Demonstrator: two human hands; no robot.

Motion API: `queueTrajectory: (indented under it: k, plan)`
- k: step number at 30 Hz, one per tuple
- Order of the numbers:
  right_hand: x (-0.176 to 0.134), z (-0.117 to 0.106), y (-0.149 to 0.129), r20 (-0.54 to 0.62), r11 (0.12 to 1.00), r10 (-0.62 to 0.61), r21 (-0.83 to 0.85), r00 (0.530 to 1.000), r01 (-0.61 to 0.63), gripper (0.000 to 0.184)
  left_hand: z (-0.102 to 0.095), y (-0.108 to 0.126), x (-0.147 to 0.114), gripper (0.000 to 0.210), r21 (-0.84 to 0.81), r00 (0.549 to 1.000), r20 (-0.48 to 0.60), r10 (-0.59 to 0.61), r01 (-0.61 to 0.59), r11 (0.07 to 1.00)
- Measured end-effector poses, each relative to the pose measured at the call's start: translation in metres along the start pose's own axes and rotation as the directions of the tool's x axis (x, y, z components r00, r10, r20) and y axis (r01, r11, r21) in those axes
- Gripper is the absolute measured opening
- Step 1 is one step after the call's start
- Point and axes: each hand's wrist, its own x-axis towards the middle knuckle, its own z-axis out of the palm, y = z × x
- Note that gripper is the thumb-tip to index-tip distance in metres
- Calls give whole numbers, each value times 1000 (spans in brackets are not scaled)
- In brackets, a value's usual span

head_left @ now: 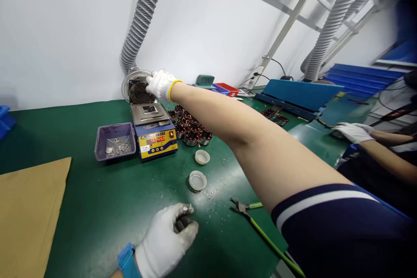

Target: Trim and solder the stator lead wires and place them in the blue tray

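My left hand [166, 236], in a white glove with stained fingertips, is closed around a small dark cylindrical part [183, 223] above the green table. My right hand [161, 84], in a white glove with a yellow cuff, reaches far forward. Its fingers are bent at the right edge of a round-grilled fan [140, 91], and what they hold, if anything, is hidden. Below the fan stands a blue and yellow solder pot [158, 140] with a metal top and lit red digits. Several copper-wound coils [192, 132] are heaped beside it, partly behind my right forearm.
Left of the pot sits a purple tray [114, 127] with metal scraps. Two small round dishes [197, 180] and green-handled cutters [241, 208] lie on the table [107, 208]. Cardboard [29, 217] covers the left. At right, a co-worker's gloved hands [353, 132] handle something.
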Motion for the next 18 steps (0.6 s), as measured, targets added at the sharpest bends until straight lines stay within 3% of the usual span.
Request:
queueTrajectory:
  k: [2, 4, 9, 12, 18]
  plan:
    - [-7, -7, 7, 16, 994, 112, 6, 994, -112, 42, 0, -1, 0, 18, 3, 1000, -6, 8, -8, 1000]
    - [-10, -11, 13, 81, 973, 193, 116, 978, -202, 46, 0, -1, 1, 17, 10, 1000, -8, 11, -11, 1000]
    - [-3, -5, 16, 108, 813, 385, 430, 917, -392, 47, 1, -1, 1, 13, 13, 1000, -13, 13, -13, 1000]
    - [6, 0, 9, 110, 788, 401, 465, 909, -404, 53, 2, -3, 2, 14, 6, 1000, -14, 20, -20, 1000]
    - [23, 6, -7, 145, 828, 348, 417, 926, -376, 54, 2, -5, 2, 18, 18, 1000, -4, 14, -14, 1000]
